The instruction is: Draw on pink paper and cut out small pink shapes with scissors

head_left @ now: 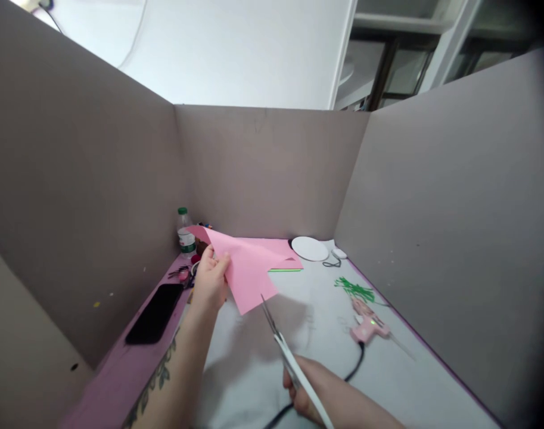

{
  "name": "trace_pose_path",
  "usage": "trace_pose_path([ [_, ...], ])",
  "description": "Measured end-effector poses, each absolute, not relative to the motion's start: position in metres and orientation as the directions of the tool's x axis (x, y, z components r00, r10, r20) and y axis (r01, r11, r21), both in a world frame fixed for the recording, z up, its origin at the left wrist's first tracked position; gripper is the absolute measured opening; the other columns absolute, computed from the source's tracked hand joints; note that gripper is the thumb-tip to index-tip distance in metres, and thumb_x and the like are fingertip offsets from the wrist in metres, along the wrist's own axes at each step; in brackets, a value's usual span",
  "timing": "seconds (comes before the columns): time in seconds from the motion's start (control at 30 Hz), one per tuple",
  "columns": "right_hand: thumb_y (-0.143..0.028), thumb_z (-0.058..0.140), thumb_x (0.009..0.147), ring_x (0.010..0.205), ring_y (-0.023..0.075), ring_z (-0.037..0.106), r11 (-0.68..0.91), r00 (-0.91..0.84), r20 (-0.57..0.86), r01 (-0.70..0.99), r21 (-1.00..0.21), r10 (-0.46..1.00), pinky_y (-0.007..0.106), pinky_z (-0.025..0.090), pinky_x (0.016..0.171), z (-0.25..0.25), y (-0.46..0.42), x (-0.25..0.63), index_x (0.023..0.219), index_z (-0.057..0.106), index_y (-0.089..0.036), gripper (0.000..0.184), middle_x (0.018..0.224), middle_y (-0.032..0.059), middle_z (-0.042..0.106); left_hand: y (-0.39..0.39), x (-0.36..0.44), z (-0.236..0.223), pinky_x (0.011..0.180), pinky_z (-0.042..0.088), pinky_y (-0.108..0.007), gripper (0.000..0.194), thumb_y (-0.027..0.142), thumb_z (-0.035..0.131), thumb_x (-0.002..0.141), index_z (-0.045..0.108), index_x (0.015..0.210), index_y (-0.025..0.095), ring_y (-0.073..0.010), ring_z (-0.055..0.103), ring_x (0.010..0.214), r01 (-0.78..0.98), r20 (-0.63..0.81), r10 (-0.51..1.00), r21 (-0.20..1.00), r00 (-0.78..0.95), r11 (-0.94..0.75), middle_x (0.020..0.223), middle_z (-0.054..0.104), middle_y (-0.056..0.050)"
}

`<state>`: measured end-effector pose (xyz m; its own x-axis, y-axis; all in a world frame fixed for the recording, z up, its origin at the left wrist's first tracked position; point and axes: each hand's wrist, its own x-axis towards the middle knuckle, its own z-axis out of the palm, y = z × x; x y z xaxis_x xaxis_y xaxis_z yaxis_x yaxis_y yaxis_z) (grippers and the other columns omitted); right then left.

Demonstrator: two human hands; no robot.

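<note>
A pink sheet of paper (249, 268) with a notch cut into its right side is pinched in my left hand (211, 277), thumb on the near face. It is held up above the white work surface. My right hand (310, 387) is closed around the handles of white-handled scissors (283, 342). Their blades point up and away, close together, with the tips beside the sheet's lower edge. Whether the tips touch the paper I cannot tell. Behind it lies more pink paper (294, 250) at the back of the table.
A pink glue gun (369, 325) with a black cord and green stems (354, 290) lie right. At the back are a white disc (310, 248) and a white mouse-like object (339, 253). A black phone (155, 314) and bottle (186, 232) stand left. Grey panels (272, 173) enclose three sides.
</note>
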<state>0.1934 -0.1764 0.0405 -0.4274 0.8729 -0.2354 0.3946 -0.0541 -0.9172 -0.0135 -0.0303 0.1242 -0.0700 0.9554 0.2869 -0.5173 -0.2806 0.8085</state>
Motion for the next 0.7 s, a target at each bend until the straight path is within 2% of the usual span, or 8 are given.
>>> trace_pose_path([
  [0.2,-0.017,0.050,0.065,0.064,0.0120,0.045,0.037,-0.397,-0.191,0.500,-0.865,0.898,0.021,0.037,0.058,0.057,-0.170,0.182,0.087,0.053,-0.016,0.022,0.077,0.0010,0.053,-0.035,-0.004,0.116,0.066,0.051,-0.028,0.042,0.028,0.071,0.067,0.051,0.103,0.020,-0.0177,0.066,0.071,-0.528,0.298,0.954,0.807,-0.023,-0.265,0.083,0.068,-0.004],
  [0.47,-0.017,0.051,0.064,0.059,0.0105,0.041,0.021,-0.386,-0.175,0.454,-0.891,0.906,0.020,0.035,0.054,0.052,-0.167,0.182,0.082,0.050,-0.016,0.018,0.069,-0.0017,0.049,-0.037,-0.002,0.113,0.066,0.052,-0.029,0.044,0.029,0.072,0.067,0.051,0.105,0.021,-0.0186,0.066,0.071,-0.529,0.283,0.958,0.819,0.036,-0.222,0.084,0.068,-0.005],
  [0.7,-0.016,0.049,0.062,0.061,0.0109,0.043,0.013,-0.368,-0.182,0.467,-0.884,0.912,0.021,0.036,0.055,0.053,-0.167,0.182,0.084,0.052,-0.016,0.022,0.072,-0.0005,0.049,-0.037,-0.002,0.110,0.067,0.052,-0.030,0.043,0.029,0.071,0.068,0.052,0.106,0.022,-0.0193,0.067,0.073,-0.530,0.293,0.955,0.817,0.038,-0.230,0.082,0.068,-0.004],
])
